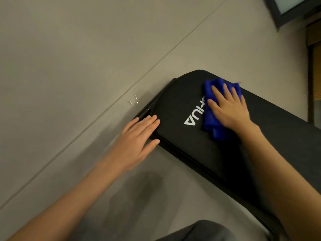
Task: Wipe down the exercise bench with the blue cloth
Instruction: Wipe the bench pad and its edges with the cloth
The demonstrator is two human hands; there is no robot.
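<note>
A black padded exercise bench (175, 101) with white lettering runs from the centre toward the lower right. A folded blue cloth (211, 119) lies flat on its top near the rounded end. My right hand (229, 108) presses down on the cloth with fingers straight and spread. My left hand (139, 138) rests flat against the bench's near left edge, fingers straight, holding nothing.
Grey tiled floor (69, 66) with a diagonal grout line surrounds the bench. Small white scraps (133, 100) lie on the floor by the bench's end. A dark frame (284, 13) and wooden furniture stand at the top right. My knee in grey fabric (205, 232) shows at the bottom.
</note>
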